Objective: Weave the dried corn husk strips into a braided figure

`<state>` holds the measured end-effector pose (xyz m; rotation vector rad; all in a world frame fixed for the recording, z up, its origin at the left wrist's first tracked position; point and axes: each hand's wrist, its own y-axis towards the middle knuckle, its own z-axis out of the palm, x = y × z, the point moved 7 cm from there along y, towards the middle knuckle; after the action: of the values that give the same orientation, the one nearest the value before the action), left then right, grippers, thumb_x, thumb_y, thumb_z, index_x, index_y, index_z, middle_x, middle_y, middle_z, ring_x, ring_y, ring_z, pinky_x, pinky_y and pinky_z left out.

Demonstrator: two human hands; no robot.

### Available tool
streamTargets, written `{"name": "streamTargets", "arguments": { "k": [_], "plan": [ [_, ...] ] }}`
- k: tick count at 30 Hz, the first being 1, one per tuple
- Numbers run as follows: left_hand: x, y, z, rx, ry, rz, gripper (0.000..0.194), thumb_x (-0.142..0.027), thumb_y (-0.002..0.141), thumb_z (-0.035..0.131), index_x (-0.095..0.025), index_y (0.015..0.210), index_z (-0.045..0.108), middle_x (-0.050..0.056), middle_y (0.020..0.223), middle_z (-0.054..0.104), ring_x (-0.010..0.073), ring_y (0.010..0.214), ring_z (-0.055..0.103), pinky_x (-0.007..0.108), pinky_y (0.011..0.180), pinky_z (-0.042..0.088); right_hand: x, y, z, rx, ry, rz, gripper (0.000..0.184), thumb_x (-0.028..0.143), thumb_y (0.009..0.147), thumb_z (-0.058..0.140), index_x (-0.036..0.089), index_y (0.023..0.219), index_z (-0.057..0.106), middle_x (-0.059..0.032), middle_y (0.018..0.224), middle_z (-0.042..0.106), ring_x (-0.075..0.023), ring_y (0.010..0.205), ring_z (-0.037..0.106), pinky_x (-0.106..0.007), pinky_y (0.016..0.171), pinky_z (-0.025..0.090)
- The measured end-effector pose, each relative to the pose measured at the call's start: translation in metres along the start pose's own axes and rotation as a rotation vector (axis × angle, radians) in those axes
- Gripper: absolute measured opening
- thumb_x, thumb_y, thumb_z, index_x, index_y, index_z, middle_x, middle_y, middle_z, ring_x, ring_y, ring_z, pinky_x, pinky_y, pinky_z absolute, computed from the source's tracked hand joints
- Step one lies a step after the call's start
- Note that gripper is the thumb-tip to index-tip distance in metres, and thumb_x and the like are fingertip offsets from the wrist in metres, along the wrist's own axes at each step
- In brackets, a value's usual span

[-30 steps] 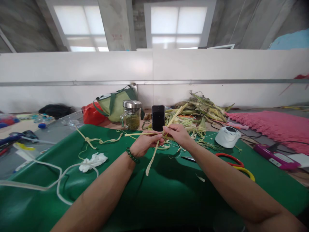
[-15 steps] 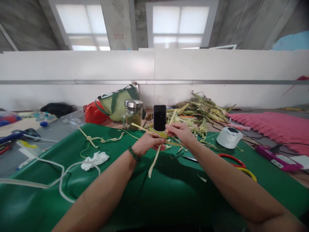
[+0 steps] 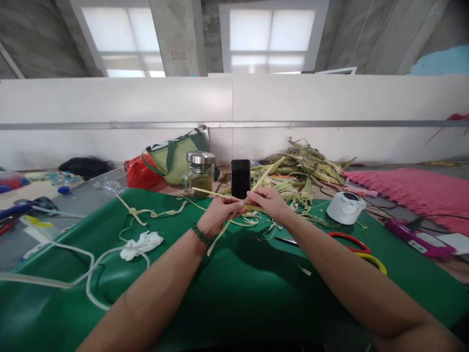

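Crossed pale corn husk strips (image 3: 269, 172) are pinched between my two hands above the green mat (image 3: 234, 293). My left hand (image 3: 219, 215), with a dark green bead bracelet (image 3: 201, 234) at its wrist, closes on the crossing from the left. My right hand (image 3: 270, 203) pinches the strips from the right, its fingertips close to the left ones. One strip end points up and right, one reaches left, and another hangs down below the left hand. Fingers hide the crossing itself.
Red-and-yellow-handled scissors (image 3: 351, 247) lie right of my forearm. Behind my hands stand a phone (image 3: 240, 176) and a glass jar (image 3: 200, 173). Corn husks (image 3: 311, 159) pile up behind. A white cable (image 3: 90, 274), crumpled tissue (image 3: 142, 244) and knotted husk piece (image 3: 134, 211) lie left.
The strips have turned in my hands: the upper end leans further right and the hanging end has swung left. My hands have drawn slightly closer together.
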<state>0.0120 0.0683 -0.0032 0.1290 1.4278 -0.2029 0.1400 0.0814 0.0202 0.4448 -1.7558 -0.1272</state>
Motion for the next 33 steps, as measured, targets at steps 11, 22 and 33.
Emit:
{"name": "streamTargets", "arguments": {
  "k": [11,22,33],
  "plan": [
    [-0.017,-0.010,0.011,-0.082,0.708,0.371,0.019,-0.021,0.064,0.059,-0.014,0.046,0.058,-0.003,0.044,0.045,0.0089,0.048,0.039,0.021,0.048,0.029,0.012,-0.005,0.011,0.127,-0.078,-0.122,0.024,0.037,0.069,0.064,0.013,0.066,0.064,-0.0010,0.059,0.058,-0.0104,0.056,0.048,-0.023,0.052,0.036],
    [0.008,-0.002,0.022,0.146,0.357,0.080,0.013,-0.021,0.063,0.066,-0.013,0.052,0.063,0.003,0.052,0.062,0.0142,0.052,0.056,0.025,0.055,0.043,0.004,-0.001,0.006,0.102,0.033,-0.003,0.028,0.040,0.066,0.064,0.014,0.075,0.064,-0.0007,0.066,0.060,-0.0111,0.062,0.051,-0.024,0.058,0.040],
    [0.002,-0.002,0.009,0.057,0.082,-0.014,0.014,-0.020,0.058,0.075,-0.011,0.066,0.068,0.003,0.061,0.067,0.0134,0.060,0.061,0.023,0.058,0.044,-0.012,0.005,0.000,0.082,0.006,0.078,0.035,0.045,0.061,0.069,0.013,0.054,0.059,0.0031,0.049,0.049,-0.0074,0.049,0.041,-0.023,0.049,0.031]
  ]
}}
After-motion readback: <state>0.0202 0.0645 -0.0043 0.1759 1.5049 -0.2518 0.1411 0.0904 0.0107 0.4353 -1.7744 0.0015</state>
